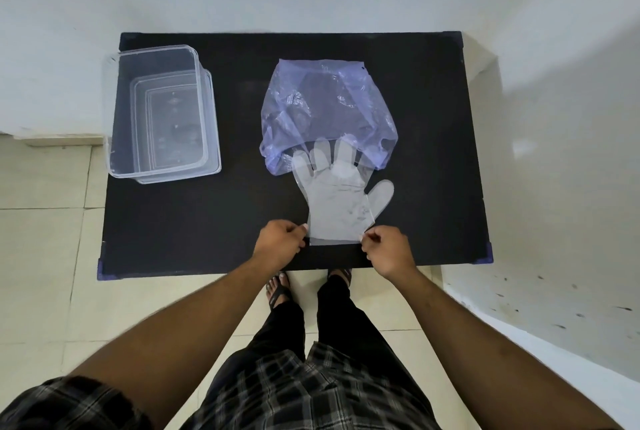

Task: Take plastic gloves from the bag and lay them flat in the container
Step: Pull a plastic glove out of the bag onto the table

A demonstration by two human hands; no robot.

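A clear plastic glove [337, 202] lies flat on the black table [214, 221], fingers pointing away from me, fingertips overlapping the mouth of a crumpled blue-violet plastic bag [325, 111]. My left hand [280, 244] pinches the left corner of the glove's cuff. My right hand [388, 249] pinches the cuff's right corner. A transparent rectangular container [162, 114] stands at the table's far left with nothing visible inside; it seems to sit on its lid.
The table stands against a white wall, with tiled floor on the left and a white ledge on the right. My legs and sandalled feet are just under the table's near edge.
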